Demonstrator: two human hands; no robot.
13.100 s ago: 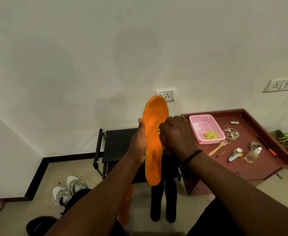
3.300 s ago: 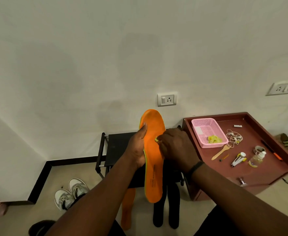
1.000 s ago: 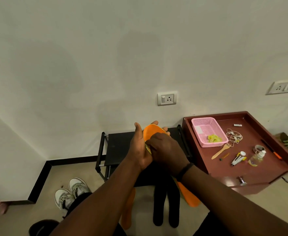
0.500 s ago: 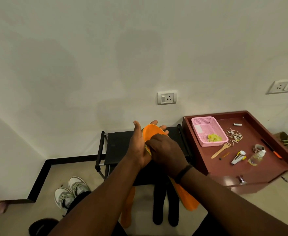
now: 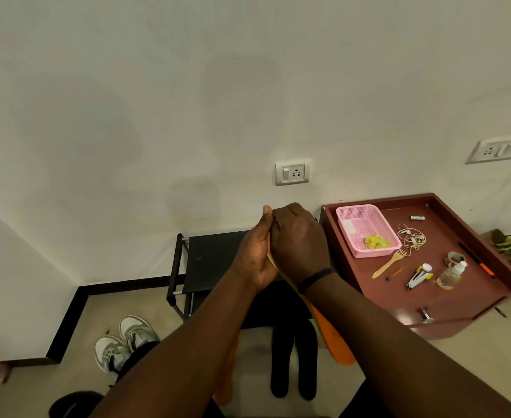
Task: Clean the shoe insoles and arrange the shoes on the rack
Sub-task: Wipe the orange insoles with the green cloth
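Observation:
My left hand (image 5: 254, 254) grips an orange insole (image 5: 337, 346) from the left, thumb pointing up. My right hand (image 5: 299, 242) is curled over the insole's top end and hides it. The small yellow cloth seen in its fingers earlier is out of sight under them. The insole's lower end slants down to the right under my right forearm. Another orange insole (image 5: 227, 372) and two black insoles (image 5: 279, 357) lean against the black shoe rack (image 5: 215, 254) on the floor.
A pair of white-grey sneakers (image 5: 121, 342) sits on the floor to the left, a black shoe (image 5: 73, 405) at the bottom edge. To the right, a maroon table (image 5: 447, 297) carries a pink basket (image 5: 365, 224) with a yellow cloth (image 5: 376, 242), a wooden fork, earphones and a small bottle (image 5: 451, 274).
The insole has gone from upright to slanting down to the right. My right hand has slid up over its top end, which showed half a second ago and is now covered.

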